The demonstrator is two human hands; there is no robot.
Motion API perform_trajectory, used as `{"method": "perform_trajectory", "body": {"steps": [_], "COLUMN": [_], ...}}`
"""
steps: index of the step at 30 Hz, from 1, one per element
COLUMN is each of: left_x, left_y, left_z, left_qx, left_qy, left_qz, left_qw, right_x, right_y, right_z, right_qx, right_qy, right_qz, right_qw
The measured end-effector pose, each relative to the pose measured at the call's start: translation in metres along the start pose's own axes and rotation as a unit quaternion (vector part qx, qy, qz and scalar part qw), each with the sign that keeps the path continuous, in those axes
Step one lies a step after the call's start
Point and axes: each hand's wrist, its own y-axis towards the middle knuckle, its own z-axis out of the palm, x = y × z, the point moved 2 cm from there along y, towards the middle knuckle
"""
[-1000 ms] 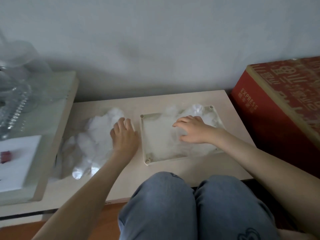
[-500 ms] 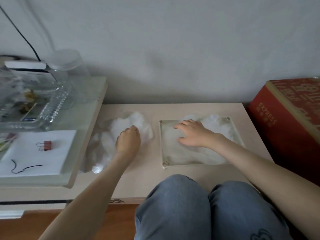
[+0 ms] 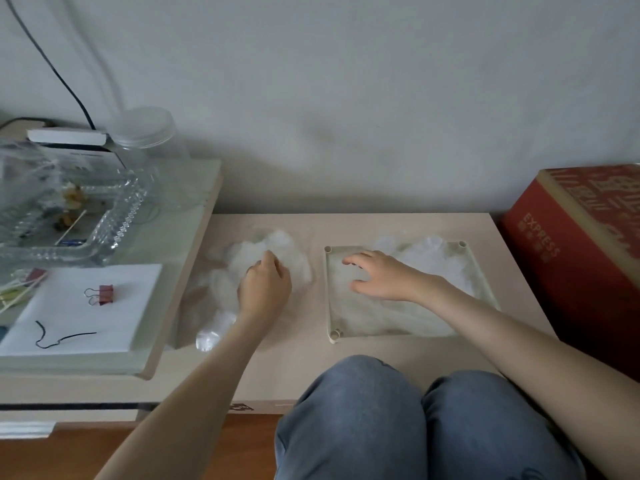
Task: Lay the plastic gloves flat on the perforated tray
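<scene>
A cream perforated tray (image 3: pixel 329 299) lies on the low beige table, right of centre. Thin clear plastic gloves (image 3: pixel 433 261) are spread over it, their far ends hanging past its back rim. My right hand (image 3: pixel 384 277) rests flat on those gloves, fingers straight and pointing left. Left of the tray sits a crumpled heap of plastic gloves (image 3: pixel 287 251). My left hand (image 3: pixel 265 289) is on the heap with its fingers curled into the plastic, pinching it.
A higher side table (image 3: pixel 180 271) at the left carries a glass dish (image 3: pixel 114 230), a clear jar (image 3: pixel 149 140) and white paper with a red binder clip (image 3: pixel 102 294). A red carton (image 3: pixel 581 244) stands at the right. My knees are near the table's front edge.
My left hand's fingers went from lying straight on the heap to curling into it. My right hand stayed on the tray's gloves, shifting slightly left. The camera tilted up and left.
</scene>
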Motion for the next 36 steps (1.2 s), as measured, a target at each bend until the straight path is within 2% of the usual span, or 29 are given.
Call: {"method": "perform_trajectory", "body": {"steps": [3, 4, 5, 6, 8, 9, 11, 13, 16, 17, 18, 20, 22, 24, 27, 28, 29, 32, 35, 36], "left_x": [-0.025, -0.033, -0.042, -0.052, -0.077, -0.087, -0.098, -0.107, -0.117, -0.12, -0.124, -0.128, -0.126, -0.12, -0.11, -0.106, -0.103, -0.094, -0.09, -0.091], "left_y": [0.004, 0.005, 0.007, 0.011, 0.013, 0.011, 0.009, 0.006, 0.004, 0.002, 0.002, 0.001, 0.005, 0.012, 0.015, 0.015, 0.015, 0.018, 0.013, 0.01], "left_z": [-0.024, -0.031, -0.035, -0.037, -0.045, -0.048, -0.049, -0.047, -0.038, -0.037, -0.032, -0.027, -0.017, -0.009, -0.006, -0.005, -0.004, 0.011, 0.027, 0.031], "left_qx": [-0.051, -0.054, -0.039, -0.005, 0.1, 0.145, 0.207, 0.284, 0.316, 0.316, 0.318, 0.314, 0.286, 0.259, 0.279, 0.297, 0.316, 0.374, 0.389, 0.384], "left_qy": [-0.168, -0.245, -0.347, -0.465, -0.665, -0.709, -0.721, -0.762, -0.803, -0.814, -0.816, -0.803, -0.792, -0.793, -0.808, -0.796, -0.772, -0.66, -0.529, -0.496], "left_qz": [-0.095, -0.121, -0.145, -0.174, -0.223, -0.235, -0.227, -0.167, -0.13, -0.127, -0.127, -0.127, -0.143, -0.161, -0.181, -0.185, -0.19, -0.201, -0.158, -0.139], "left_qw": [0.98, 0.961, 0.926, 0.868, 0.706, 0.649, 0.621, 0.557, 0.488, 0.47, 0.466, 0.49, 0.521, 0.527, 0.487, 0.494, 0.517, 0.62, 0.738, 0.766], "right_x": [-0.001, 0.0, 0.002, 0.003, 0.004, 0.003, 0.0, -0.003, -0.003, -0.009, -0.016, -0.031, -0.04, -0.049, -0.063, -0.068, -0.075, -0.096, -0.11, -0.114], "right_y": [0.004, 0.006, 0.007, 0.008, 0.009, 0.008, 0.009, 0.008, 0.001, 0.001, 0.0, -0.001, -0.008, -0.016, -0.029, -0.031, -0.034, -0.038, -0.039, -0.037], "right_z": [0.0, 0.0, 0.001, 0.001, 0.004, 0.006, 0.01, 0.007, -0.005, -0.008, -0.011, -0.013, -0.019, -0.027, -0.04, -0.042, -0.044, -0.046, -0.041, -0.037], "right_qx": [-0.014, -0.017, -0.013, -0.003, 0.042, 0.069, 0.104, 0.105, 0.094, 0.075, 0.049, 0.01, -0.014, -0.037, -0.057, -0.061, -0.067, -0.066, -0.058, -0.057], "right_qy": [0.122, 0.188, 0.274, 0.371, 0.529, 0.582, 0.664, 0.716, 0.735, 0.753, 0.774, 0.802, 0.806, 0.781, 0.689, 0.656, 0.629, 0.568, 0.515, 0.5], "right_qz": [0.014, 0.022, 0.029, 0.035, 0.038, 0.035, 0.016, -0.011, -0.104, -0.111, -0.108, -0.095, -0.088, -0.078, -0.033, -0.014, 0.004, 0.037, 0.07, 0.08], "right_qw": [0.992, 0.982, 0.961, 0.928, 0.846, 0.809, 0.741, 0.69, 0.664, 0.644, 0.621, 0.59, 0.585, 0.619, 0.722, 0.752, 0.774, 0.82, 0.853, 0.86]}}
